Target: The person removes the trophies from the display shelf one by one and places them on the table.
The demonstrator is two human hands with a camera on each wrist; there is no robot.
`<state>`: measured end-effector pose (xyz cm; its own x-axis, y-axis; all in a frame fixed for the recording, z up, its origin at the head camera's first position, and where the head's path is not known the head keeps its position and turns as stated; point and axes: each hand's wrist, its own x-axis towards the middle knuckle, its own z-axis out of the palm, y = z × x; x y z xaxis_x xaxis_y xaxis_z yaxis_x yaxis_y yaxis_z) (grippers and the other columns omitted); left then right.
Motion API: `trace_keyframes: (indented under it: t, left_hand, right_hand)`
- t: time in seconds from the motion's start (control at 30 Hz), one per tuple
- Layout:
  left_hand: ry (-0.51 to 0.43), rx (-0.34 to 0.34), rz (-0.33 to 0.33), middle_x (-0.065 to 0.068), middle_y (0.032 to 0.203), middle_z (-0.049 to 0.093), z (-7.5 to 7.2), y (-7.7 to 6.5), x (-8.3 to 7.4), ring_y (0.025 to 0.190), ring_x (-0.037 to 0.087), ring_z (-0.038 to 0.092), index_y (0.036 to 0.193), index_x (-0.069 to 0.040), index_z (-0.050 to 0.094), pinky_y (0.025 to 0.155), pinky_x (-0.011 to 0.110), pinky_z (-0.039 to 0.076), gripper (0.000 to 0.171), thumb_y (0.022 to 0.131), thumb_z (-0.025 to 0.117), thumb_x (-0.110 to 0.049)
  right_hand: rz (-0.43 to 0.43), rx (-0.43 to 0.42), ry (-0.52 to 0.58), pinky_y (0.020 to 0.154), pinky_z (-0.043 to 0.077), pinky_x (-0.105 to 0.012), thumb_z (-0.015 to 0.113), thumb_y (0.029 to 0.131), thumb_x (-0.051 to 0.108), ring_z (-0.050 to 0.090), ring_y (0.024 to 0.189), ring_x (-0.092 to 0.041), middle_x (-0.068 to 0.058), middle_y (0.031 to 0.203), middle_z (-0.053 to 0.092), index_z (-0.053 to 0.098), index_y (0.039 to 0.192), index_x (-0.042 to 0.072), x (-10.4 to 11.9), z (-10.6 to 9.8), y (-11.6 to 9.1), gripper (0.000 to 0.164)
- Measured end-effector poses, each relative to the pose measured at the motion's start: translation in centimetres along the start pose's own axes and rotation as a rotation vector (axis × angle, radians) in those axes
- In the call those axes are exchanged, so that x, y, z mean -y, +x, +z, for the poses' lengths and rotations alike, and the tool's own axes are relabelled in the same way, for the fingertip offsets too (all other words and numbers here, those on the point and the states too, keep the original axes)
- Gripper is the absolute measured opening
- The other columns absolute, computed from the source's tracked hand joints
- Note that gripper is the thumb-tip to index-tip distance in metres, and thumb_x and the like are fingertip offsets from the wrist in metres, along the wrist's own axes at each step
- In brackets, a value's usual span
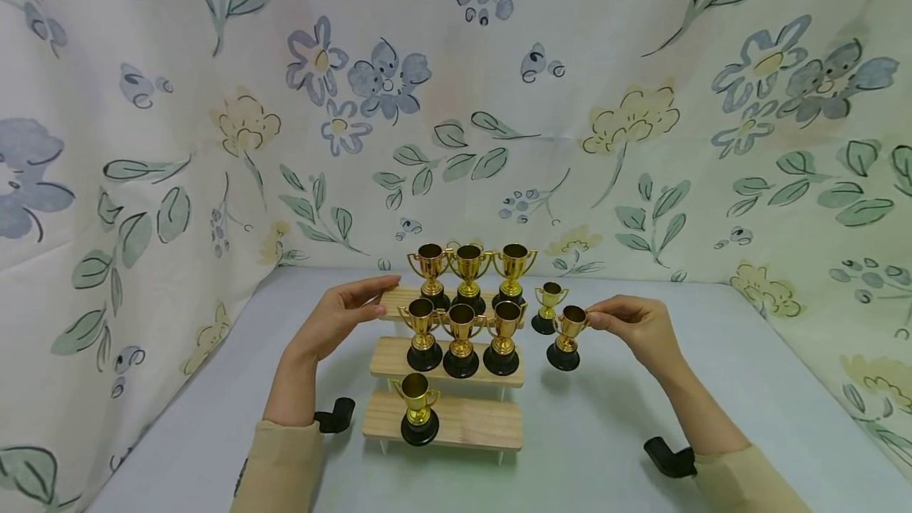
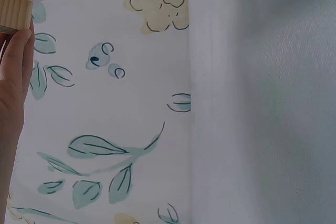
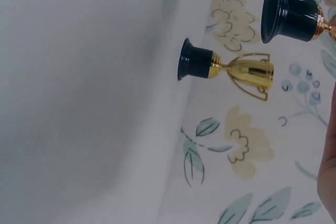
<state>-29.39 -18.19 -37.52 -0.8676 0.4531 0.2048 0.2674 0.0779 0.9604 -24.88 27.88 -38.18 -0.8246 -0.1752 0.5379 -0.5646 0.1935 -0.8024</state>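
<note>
My right hand [image 1: 637, 327] pinches a small gold trophy cup [image 1: 568, 332] with a black base by its right handle. The cup is upright and raised off the table, to the right of a three-step wooden stand [image 1: 484, 420]. In the right wrist view the black base of this held trophy [image 3: 296, 14] shows at the upper right. My left hand [image 1: 331, 319] grips the left end of the stand's top step [image 1: 399, 303], thumb in front and fingers behind. At the left wrist view's corner, fingers [image 2: 16, 51] touch the wooden step [image 2: 16, 13].
Three trophies [image 1: 469, 264] stand on the top step, three [image 1: 461, 331] on the middle step, and one trophy [image 1: 417, 406] at the left of the bottom step. Another trophy [image 1: 549, 303] stands on the white table [image 1: 606, 450] behind the held one. Floral cloth [image 1: 456, 101] hangs behind.
</note>
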Motion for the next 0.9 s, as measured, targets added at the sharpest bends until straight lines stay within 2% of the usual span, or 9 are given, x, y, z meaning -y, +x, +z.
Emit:
trace_keyframes:
  t: [0.17,0.37,0.67,0.83,0.9]
  left_hand:
    - [0.005,-0.001,0.0,-0.006,0.145,0.055,0.0,0.0,0.0,0.13,-0.006,0.049,0.145,-0.005,0.049,0.102,0.014,0.044,0.055,0.094,0.067,-0.017]
    - [0.003,-0.003,-0.006,-0.016,0.137,0.058,0.0,0.0,-0.1,0.129,-0.006,0.05,0.145,-0.004,0.049,0.101,0.015,0.046,0.054,0.094,0.066,-0.015]
    - [-0.001,-0.003,-0.007,-0.016,0.137,0.058,0.1,0.0,-0.2,0.13,-0.002,0.05,0.145,-0.004,0.049,0.101,0.015,0.046,0.053,0.095,0.065,-0.013]
    - [-0.002,-0.005,-0.006,-0.006,0.143,0.056,0.1,0.0,-0.2,0.134,0.008,0.05,0.144,-0.005,0.05,0.1,0.016,0.047,0.054,0.094,0.066,-0.016]
    - [-0.001,-0.003,0.0,-0.005,0.144,0.056,0.0,0.0,-0.1,0.135,0.006,0.049,0.145,-0.005,0.05,0.102,0.016,0.046,0.054,0.094,0.066,-0.016]
  right_hand:
    - [0.056,-0.067,-0.031,0.071,0.059,-0.019,0.07,0.086,-0.005,0.072,0.072,-0.004,0.017,0.081,0.076,0.072,0.089,-0.011,-0.8,-0.4,0.3,0.007]
    - [0.128,-0.145,-0.138,0.069,0.058,-0.018,0.072,0.088,0.003,0.07,0.07,0.001,0.024,0.076,0.072,0.072,0.093,-0.012,-2.0,-0.9,0.5,0.016]
    - [0.158,-0.188,-0.154,0.068,0.059,-0.017,0.072,0.089,0.007,0.071,0.07,0.001,0.025,0.078,0.072,0.07,0.097,-0.014,-3.1,-1.6,1.1,0.022]
    - [0.174,-0.204,-0.191,0.068,0.059,-0.016,0.072,0.09,0.011,0.071,0.07,0.002,0.027,0.078,0.071,0.07,0.099,-0.014,-3.6,-1.8,1.5,0.026]
    - [0.185,-0.21,-0.214,0.068,0.058,-0.015,0.072,0.09,0.013,0.071,0.07,0.004,0.028,0.078,0.07,0.071,0.099,-0.012,-3.7,-1.9,1.6,0.027]
